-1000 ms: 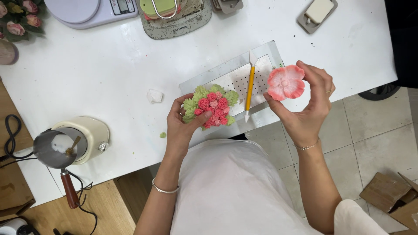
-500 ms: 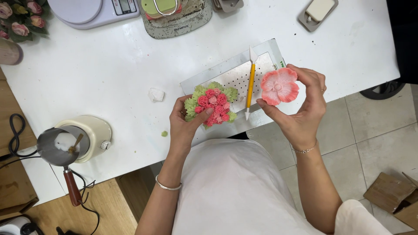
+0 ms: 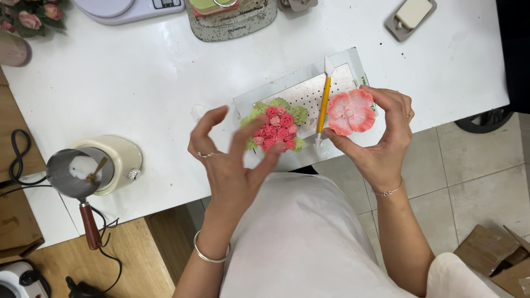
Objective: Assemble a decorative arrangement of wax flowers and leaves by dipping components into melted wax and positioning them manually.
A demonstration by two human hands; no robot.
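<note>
A scale's grey screen [image 3: 166, 3] sits at the top edge, left of centre; brown cardboard boxes [image 3: 497, 251] lie at lower right.

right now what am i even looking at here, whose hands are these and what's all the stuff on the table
This is one picture from a camera worn on a person's head, looking down at their own two bare hands over a white table. The right hand holds a pink flower-shaped piece by its edges. The left hand is open with fingers spread, beside a cluster of small pink roses with green leaves; whether it touches the cluster is hard to tell. The cluster sits on a flat grey perforated mat, where a yellow-handled shaping tool also lies. To the left stands a cream warmer with a small metal pot. At the table's far edge are a white scale and a tin.
</note>
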